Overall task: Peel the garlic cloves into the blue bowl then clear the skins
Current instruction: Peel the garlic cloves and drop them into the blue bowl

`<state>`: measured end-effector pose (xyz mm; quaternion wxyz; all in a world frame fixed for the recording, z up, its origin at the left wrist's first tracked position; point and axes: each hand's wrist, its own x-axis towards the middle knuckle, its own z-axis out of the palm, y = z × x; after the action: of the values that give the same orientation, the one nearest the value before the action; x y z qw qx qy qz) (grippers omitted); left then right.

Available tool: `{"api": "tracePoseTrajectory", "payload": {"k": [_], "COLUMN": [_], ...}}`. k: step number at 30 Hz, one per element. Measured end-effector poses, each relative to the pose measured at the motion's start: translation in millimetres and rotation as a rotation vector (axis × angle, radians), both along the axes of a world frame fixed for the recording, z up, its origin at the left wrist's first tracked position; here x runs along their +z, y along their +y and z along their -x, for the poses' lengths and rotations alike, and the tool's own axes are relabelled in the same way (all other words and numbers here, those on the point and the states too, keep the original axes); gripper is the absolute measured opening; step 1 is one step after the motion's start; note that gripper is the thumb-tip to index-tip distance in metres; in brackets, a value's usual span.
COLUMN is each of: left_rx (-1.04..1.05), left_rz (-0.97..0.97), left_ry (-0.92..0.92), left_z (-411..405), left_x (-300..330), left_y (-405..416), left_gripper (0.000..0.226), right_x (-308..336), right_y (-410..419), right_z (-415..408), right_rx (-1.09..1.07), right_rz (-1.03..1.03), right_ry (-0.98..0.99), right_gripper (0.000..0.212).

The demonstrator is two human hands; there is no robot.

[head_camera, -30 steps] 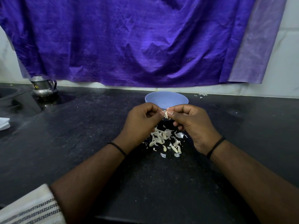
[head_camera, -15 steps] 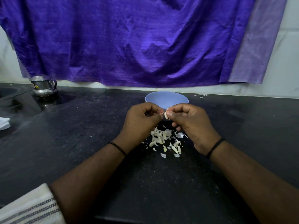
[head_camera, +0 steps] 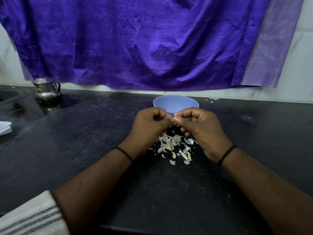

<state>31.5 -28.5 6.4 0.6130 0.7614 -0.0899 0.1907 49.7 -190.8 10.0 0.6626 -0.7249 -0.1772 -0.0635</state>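
Observation:
My left hand [head_camera: 149, 124] and my right hand [head_camera: 201, 128] meet fingertip to fingertip above the black counter [head_camera: 84, 150], just in front of the blue bowl [head_camera: 176, 103]. Between them they pinch one small garlic clove [head_camera: 175, 118], mostly hidden by the fingers. Below the hands lies a loose pile of garlic cloves and papery skins [head_camera: 172, 145], spread toward me on the counter. The bowl's inside is hidden from this angle.
A steel jug [head_camera: 46, 89] stands at the back left beside a sunken sink area [head_camera: 10, 97]. A white folded cloth [head_camera: 5, 127] lies at the left edge. A purple cloth [head_camera: 144, 41] hangs on the wall. A few skin bits [head_camera: 213, 99] lie at the back right.
Both hands stay in place in front of the bowl, with small finger movements on the clove. The pile below looks unchanged.

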Motion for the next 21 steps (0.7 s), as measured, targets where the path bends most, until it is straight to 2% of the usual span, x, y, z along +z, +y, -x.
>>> {"api": "tracePoseTrajectory", "payload": {"k": [14,21], "left_rx": [-0.007,-0.005], "left_rz": [-0.121,-0.102], "left_ry": [0.107,0.098], "left_z": [3.6,3.6], "left_x": [4.6,3.1], "left_y": [-1.7,-1.4], "left_gripper": [0.017,0.023], "right_x": [-2.1,-2.2], "right_y": [1.5,2.4], "right_z": [-0.3,0.3], "right_rx": [0.0,0.011], "right_rz": [0.091,0.077], "right_ry": [-0.091,-0.073], "right_gripper": [0.006,0.004]}}
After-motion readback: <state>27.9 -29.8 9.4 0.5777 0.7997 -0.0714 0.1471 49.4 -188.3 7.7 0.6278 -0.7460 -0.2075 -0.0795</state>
